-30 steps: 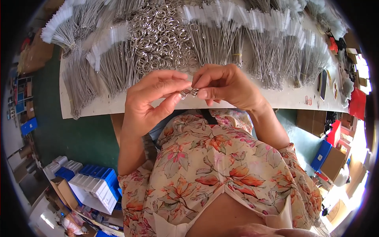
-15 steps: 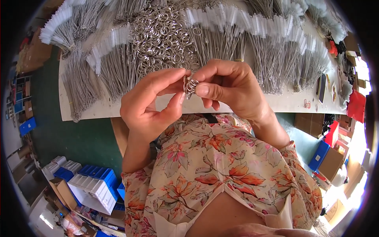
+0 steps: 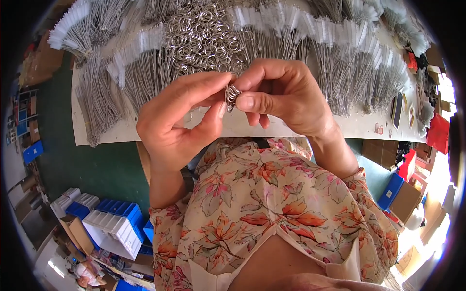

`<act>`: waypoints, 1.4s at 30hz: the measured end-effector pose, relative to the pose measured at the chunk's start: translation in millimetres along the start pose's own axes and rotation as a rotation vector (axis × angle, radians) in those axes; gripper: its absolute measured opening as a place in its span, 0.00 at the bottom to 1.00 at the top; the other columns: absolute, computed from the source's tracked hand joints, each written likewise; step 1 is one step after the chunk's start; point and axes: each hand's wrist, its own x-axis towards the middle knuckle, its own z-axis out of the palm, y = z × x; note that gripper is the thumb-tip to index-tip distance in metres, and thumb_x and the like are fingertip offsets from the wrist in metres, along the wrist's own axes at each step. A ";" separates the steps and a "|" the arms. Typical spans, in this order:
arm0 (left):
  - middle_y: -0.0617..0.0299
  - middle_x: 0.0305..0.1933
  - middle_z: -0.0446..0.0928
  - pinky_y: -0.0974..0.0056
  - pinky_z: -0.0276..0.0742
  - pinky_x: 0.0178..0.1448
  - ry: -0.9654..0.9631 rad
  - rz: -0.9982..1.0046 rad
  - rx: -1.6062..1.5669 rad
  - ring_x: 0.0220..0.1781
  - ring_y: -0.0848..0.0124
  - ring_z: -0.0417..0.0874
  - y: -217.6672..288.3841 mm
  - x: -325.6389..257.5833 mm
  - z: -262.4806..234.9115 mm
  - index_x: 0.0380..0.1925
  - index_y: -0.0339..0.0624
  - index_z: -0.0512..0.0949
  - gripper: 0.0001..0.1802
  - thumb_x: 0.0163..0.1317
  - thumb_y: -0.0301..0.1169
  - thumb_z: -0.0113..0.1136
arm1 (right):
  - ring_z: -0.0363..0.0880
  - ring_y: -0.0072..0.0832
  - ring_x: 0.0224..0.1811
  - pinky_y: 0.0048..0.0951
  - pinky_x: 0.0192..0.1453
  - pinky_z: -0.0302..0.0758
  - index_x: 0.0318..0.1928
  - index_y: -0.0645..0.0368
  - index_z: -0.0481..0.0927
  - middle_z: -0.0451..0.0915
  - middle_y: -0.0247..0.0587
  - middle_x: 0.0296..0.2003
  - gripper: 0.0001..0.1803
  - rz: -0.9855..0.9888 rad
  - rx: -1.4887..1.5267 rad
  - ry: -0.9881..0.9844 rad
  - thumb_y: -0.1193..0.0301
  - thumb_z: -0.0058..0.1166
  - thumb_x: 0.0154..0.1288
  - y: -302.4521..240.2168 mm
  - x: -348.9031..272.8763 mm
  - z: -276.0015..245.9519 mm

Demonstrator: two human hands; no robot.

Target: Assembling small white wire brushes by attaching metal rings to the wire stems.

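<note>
The small silver metal split ring (image 3: 232, 96) stands edge-up between both hands: right hand (image 3: 284, 94) grip pinches it, left hand (image 3: 182, 119) fingertips close on its left side.

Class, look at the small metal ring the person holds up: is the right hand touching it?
Touching. The head view shows the right hand pinching the metal ring between thumb and forefinger, with no gap.

Table (image 3: 340, 127) far side blocked: ring pile (image 3: 204, 39), wire brush bundles (image 3: 349, 68) across full width. Bare strip along near edge passable.
</note>
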 end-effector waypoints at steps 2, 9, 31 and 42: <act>0.50 0.39 0.79 0.70 0.81 0.39 -0.021 0.013 0.001 0.36 0.69 0.82 -1.6 1.7 -1.8 0.41 0.30 0.78 0.17 0.48 0.14 0.59 | 0.75 0.15 0.23 0.15 0.23 0.70 0.34 0.62 0.80 0.79 0.32 0.25 0.07 0.000 -0.054 -0.019 0.72 0.60 0.57 -1.3 1.7 -3.1; 0.50 0.39 0.79 0.70 0.81 0.39 -0.046 0.009 -0.033 0.36 0.69 0.82 0.5 1.7 -3.3 0.39 0.29 0.78 0.16 0.47 0.13 0.59 | 0.74 0.13 0.23 0.15 0.22 0.67 0.32 0.62 0.80 0.79 0.31 0.23 0.06 -0.004 -0.210 -0.058 0.73 0.61 0.56 -10.3 -0.2 -4.5; 0.51 0.44 0.76 0.69 0.77 0.48 -0.078 -0.211 -0.177 0.43 0.70 0.80 5.0 -6.1 -11.9 0.46 0.26 0.73 0.18 0.53 0.13 0.56 | 0.69 0.12 0.18 0.16 0.21 0.66 0.40 0.60 0.77 0.77 0.32 0.25 0.06 -0.168 -0.351 0.123 0.73 0.51 0.64 8.8 -5.3 15.2; 0.62 0.33 0.74 0.76 0.70 0.32 -0.207 -0.295 -0.024 0.29 0.80 0.73 4.1 3.0 -19.8 0.36 0.32 0.76 0.07 0.60 0.24 0.56 | 0.73 0.14 0.22 0.16 0.22 0.67 0.36 0.65 0.77 0.77 0.32 0.25 0.06 -0.005 -0.218 0.014 0.74 0.54 0.61 6.9 -6.1 6.4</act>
